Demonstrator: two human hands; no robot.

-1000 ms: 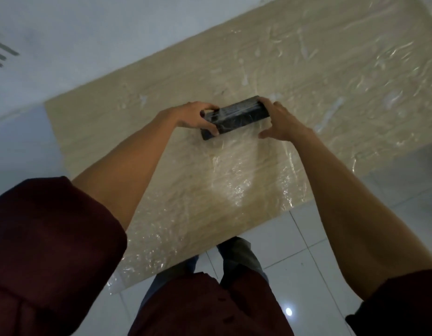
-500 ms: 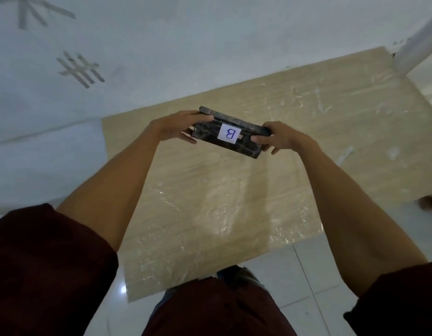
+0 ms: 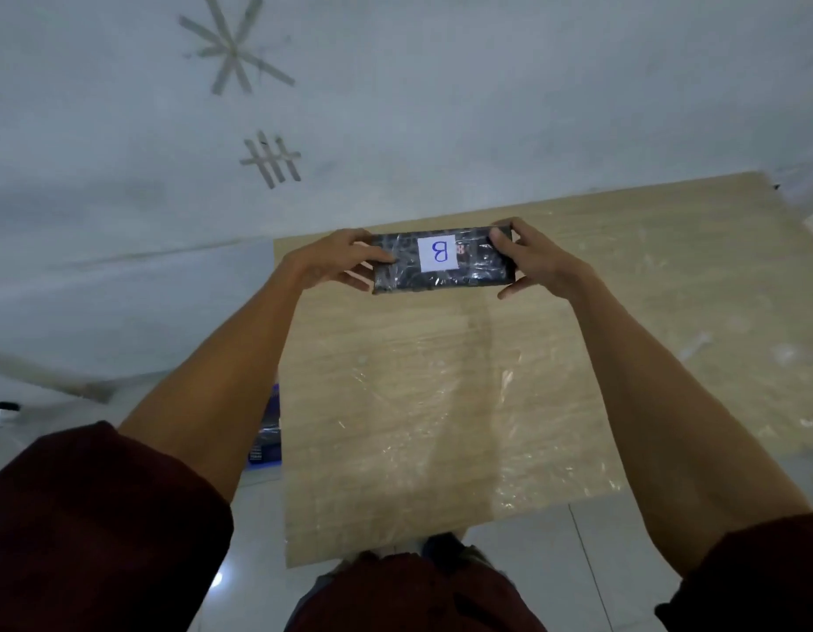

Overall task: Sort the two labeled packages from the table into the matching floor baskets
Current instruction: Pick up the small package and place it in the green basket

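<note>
Package: dark wrapped package (image 3: pixel 441 262) with white "B" label (image 3: pixel 436 253), centre frame above table (image 3: pixel 441 403)
Grip: left hand (image 3: pixel 336 262) and right hand (image 3: pixel 537 260) pinching its ends

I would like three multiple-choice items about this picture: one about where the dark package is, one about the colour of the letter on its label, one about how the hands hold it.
1. Where is the package?
A. lying flat on the table
B. held up above the table
C. on the floor

2. What colour is the letter on the label?
A. red
B. green
C. blue

3. How is the package held?
A. by the left hand and the right hand, one at each end
B. by one hand only
C. by no hand

Key:
1 B, both hands lift it over the wood-look top.
2 C, the B is drawn in blue on white paper.
3 A, fingers wrap both short ends.
</note>
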